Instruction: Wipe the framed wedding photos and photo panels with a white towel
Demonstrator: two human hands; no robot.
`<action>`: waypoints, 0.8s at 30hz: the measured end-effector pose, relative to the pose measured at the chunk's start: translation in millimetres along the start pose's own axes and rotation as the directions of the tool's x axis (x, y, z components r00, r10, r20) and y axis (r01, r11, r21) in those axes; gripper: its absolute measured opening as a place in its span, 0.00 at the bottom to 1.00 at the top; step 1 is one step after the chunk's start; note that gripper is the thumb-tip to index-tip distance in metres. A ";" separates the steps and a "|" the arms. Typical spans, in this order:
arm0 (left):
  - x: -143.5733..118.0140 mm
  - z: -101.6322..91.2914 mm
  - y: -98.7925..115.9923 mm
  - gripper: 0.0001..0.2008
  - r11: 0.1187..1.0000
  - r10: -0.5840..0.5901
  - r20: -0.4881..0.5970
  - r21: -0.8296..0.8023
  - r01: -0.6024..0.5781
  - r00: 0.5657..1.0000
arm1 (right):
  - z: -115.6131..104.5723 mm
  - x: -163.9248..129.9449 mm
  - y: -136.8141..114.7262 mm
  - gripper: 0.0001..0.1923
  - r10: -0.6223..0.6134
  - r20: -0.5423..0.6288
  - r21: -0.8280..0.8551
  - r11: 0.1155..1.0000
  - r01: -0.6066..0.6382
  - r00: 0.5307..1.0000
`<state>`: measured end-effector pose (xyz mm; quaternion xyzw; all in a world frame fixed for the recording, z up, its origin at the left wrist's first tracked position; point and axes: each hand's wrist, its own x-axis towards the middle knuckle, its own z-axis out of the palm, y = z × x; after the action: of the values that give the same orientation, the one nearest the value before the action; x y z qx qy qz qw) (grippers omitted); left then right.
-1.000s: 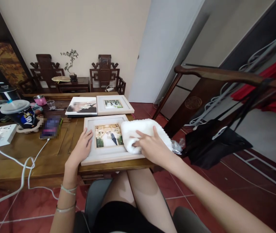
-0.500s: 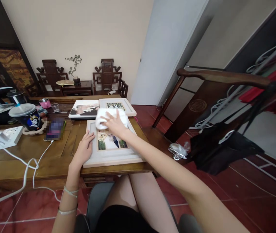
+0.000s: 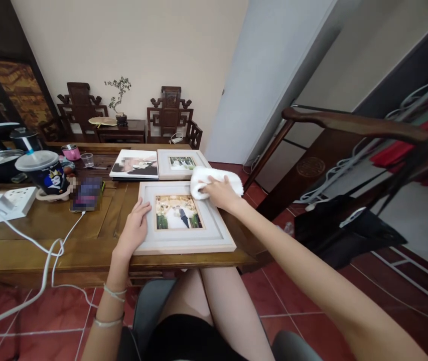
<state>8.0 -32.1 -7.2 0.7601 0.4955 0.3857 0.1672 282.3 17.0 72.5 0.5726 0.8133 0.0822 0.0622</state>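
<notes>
At the far left of the wooden table [image 3: 29,235] sits a white power strip [image 3: 8,203], its white cable [image 3: 48,260] trailing over the near edge toward the red-tiled floor. Behind it stands a dark lidded cup [image 3: 44,172] with a straw, and further back a small pink pot [image 3: 71,152] and a clear glass [image 3: 87,160]. A phone [image 3: 87,194] lies flat just right of the cup, with a cable plugged into its near end.

The left hand [image 3: 135,228] rests on the left border of the near picture frame [image 3: 183,239] — fingers together and flat, the palm over the frame's edge, pressing rather than gripping. The frame lies flat at the near edge of the table, directly in front of the person, a pale wooden surround with a wide mat around a colour photograph.

Behind it, side by side, lie a photo album [image 3: 134,164] and a second, smaller frame [image 3: 181,164].

The right hand [image 3: 221,193] lies at the near frame's far right corner, fingers curled down over a white cloth [image 3: 216,179] and pinning it against the frame. The cloth is bunched and spills off the frame's corner toward the table edge.

To the right stands a dark wooden chair [image 3: 349,125], with a black bag [image 3: 349,225] hanging from it.
</notes>
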 end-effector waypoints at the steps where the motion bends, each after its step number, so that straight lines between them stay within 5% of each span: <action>1: 0.0 0.6 -0.5 0.20 1.000 0.005 -0.009 0.000 -0.005 1.000 | -1.5 -8.8 2.1 0.27 -0.016 0.017 -0.001 1.000 0.016 1.000; 12: -0.5 2.3 -2.4 0.20 0.999 0.017 -0.005 0.043 -0.017 1.000 | -43.5 -126.9 -26.0 0.23 -0.215 0.223 0.193 0.966 0.173 0.951; 17: -1.2 -1.5 -0.8 0.21 0.998 0.041 0.047 0.050 -0.043 0.998 | -30.1 -98.8 -24.6 0.27 -0.119 0.219 0.121 0.988 0.094 0.968; 24: 0.2 -2.1 -3.6 0.20 0.999 0.035 0.028 0.006 -0.035 0.999 | 4.6 -21.5 -7.0 0.30 -0.072 -0.085 -0.003 0.997 0.072 0.994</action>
<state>4.2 -30.6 -8.0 0.7744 0.4812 0.3764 0.1647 284.0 -5.4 66.7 0.5389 0.8354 0.1040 0.0302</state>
